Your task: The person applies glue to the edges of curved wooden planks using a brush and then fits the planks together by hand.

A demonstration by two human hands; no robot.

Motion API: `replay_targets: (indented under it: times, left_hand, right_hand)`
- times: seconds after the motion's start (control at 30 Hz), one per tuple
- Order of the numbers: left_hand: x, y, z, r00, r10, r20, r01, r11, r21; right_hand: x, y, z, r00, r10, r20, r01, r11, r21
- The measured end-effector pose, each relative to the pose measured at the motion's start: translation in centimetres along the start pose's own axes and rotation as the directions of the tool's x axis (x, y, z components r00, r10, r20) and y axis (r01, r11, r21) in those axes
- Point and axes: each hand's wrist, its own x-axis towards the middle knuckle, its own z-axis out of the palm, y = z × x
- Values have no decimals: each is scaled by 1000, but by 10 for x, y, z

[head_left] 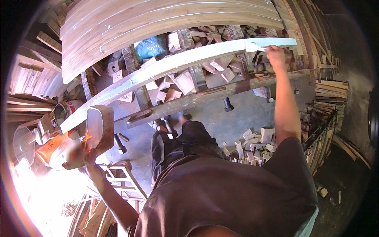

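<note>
My right hand (pixel 275 56), at the far right, is closed round the handle of a white spreading brush (pixel 252 47). The brush head rests on the upper face of a long narrow board (pixel 166 68), near its right end. That face is coated along its length with a wet-looking, pale white layer. My left hand (pixel 90 160) is low at the left, gripping an open brown container (pixel 106 132) with pale stuff inside. The container is held up beside the board's left end, and glare blurs its lower part.
Beyond the board lies a wide panel of joined planks (pixel 166 27). A metal clamping frame (pixel 197 98) with large bolts runs below the board. Wood offcuts (pixel 183 82) and a blue plastic bag (pixel 151 48) lie between. A heap of blocks (pixel 256 144) covers the floor. At left stands a fan (pixel 24 145).
</note>
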Motion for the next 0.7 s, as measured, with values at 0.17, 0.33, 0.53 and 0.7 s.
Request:
replay_targets:
  times: [0.17,0.33,0.53,0.7]
  left_hand:
    - [13,21,23,988,134,-81,-139,989,-53]
    - [55,-46,-66,992,109,67,-111,993,28]
    - [86,-51,-133,997,-72,-41,69,995,-78]
    - [118,-68,-221,993,-37,-112,26,995,-95]
  right_hand:
    - [-101,-124,51,971,-212,114,231,954,-191]
    - [-225,-248,119,977,-127,174,114,990,83]
    - [-376,-395,232,826,-319,466,372,928,-24]
    - [-380,-409,267,856,-423,296,357,899,253]
